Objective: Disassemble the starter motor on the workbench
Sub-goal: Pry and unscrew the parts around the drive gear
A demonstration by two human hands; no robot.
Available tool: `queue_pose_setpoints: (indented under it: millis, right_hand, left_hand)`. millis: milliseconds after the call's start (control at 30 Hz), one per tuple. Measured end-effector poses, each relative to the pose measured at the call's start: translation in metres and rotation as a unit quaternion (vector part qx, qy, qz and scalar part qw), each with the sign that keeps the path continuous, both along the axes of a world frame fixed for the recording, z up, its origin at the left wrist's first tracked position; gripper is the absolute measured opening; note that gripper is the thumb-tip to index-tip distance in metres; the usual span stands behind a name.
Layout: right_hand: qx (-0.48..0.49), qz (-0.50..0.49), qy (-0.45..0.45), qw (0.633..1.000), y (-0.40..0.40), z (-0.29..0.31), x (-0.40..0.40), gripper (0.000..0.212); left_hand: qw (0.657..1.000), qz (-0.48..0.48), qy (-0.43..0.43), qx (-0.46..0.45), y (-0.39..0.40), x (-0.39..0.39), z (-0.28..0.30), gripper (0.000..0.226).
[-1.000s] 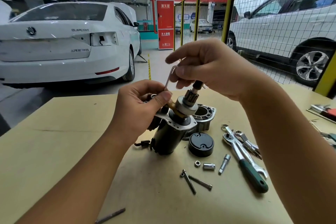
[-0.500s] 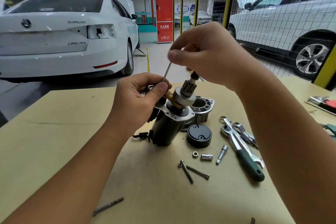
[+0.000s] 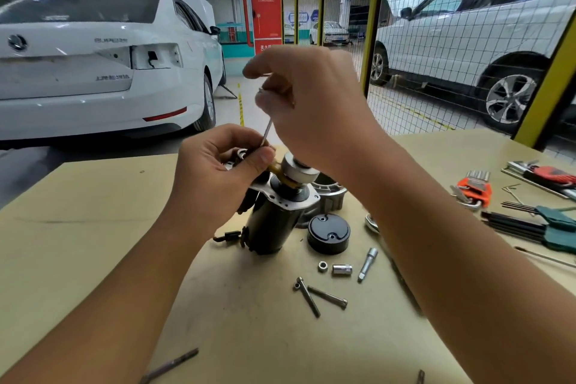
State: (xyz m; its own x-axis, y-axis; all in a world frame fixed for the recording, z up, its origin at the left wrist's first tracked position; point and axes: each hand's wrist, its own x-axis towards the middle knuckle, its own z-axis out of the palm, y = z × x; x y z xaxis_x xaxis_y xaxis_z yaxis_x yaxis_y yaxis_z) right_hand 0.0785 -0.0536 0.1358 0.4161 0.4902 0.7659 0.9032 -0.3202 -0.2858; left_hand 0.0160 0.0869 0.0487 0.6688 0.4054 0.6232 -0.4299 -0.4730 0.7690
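Left hand (image 3: 218,171) grips the cylindrical black starter motor (image 3: 274,221); right hand (image 3: 311,103) pinches a thin steel hex key (image 3: 267,131).

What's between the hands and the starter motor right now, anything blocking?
Nothing visible. The left hand already grips the top of the starter motor, and the right hand holds a thin hex key directly above it.

- Left hand (image 3: 218,171): fingers curled, thumb pressed against upright black cylindrical starter motor (image 3: 274,221).
- Right hand (image 3: 314,106): raised above, pinching thin silver metal hex key (image 3: 266,131).
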Motion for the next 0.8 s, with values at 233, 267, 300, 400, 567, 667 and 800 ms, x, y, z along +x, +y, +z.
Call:
queue_pose_setpoints:
  millis: [233,267,300,400,567,667,800]
  right_hand:
    - [-0.006,0.156,0.033,0.987,-0.014,0.001,0.014,0.019]
    - [-0.007,0.159,0.04,0.987,-0.015,0.001,0.015,0.017]
    - [-0.005,0.159,0.049,0.986,-0.015,0.001,0.017,0.015]
    - [-0.001,0.166,0.063,0.984,-0.013,0.001,0.018,0.008]
    - [0.008,0.2,0.095,0.975,-0.014,0.001,0.017,0.018]
    - [0.01,0.209,0.091,0.974,-0.018,0.002,0.021,0.021]
    - [-0.006,0.227,0.126,0.966,-0.021,0.004,0.024,0.013]
  left_hand:
    - [0.999,0.001,0.017,0.038,0.002,0.0,-0.001,0.008]
    - [0.999,0.0,0.023,0.044,0.002,-0.001,0.0,0.007]
    - [0.998,-0.002,0.03,0.05,0.002,-0.001,0.0,0.005]
    - [0.997,-0.053,0.042,0.034,0.002,-0.003,0.004,0.01]
    - [0.998,-0.044,0.033,0.013,0.001,-0.005,0.004,0.01]
    - [0.999,-0.039,0.024,-0.019,0.0,-0.004,0.005,0.008]
    - [0.998,-0.051,0.017,-0.024,0.001,-0.005,0.006,0.011]
